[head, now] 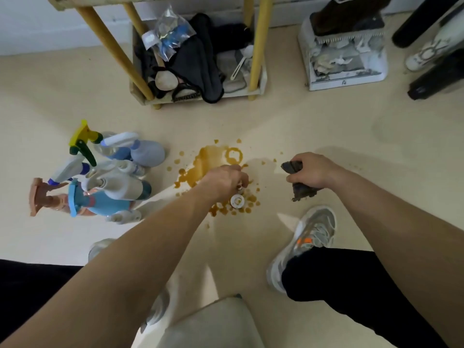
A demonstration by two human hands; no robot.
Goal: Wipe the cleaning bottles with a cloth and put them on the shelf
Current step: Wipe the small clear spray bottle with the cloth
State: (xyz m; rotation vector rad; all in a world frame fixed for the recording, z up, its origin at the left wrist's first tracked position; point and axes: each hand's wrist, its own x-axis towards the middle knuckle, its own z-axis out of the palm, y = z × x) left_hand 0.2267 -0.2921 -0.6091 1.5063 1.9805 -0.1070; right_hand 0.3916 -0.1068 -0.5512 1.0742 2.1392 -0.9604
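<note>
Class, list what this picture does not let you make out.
Head view:
Top of the small bottle: hidden inside the left hand.
Upper levels of the shelf: cut off by top edge.
Middle of the dark cloth: wrapped in the right hand.
Labels on the spray bottles: blurred.

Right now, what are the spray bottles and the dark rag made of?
The spray bottles look like smooth, glossy plastic: bright moulded triggers, some see-through walls. The dark rag gripped by the right hand looks like soft fabric: it bunches and hangs limp.

A home corner: cream floor (326, 126), cluttered wooden-legged shelf (258, 46), dustpan (351, 82), cluster of spray bottles (120, 189).
</note>
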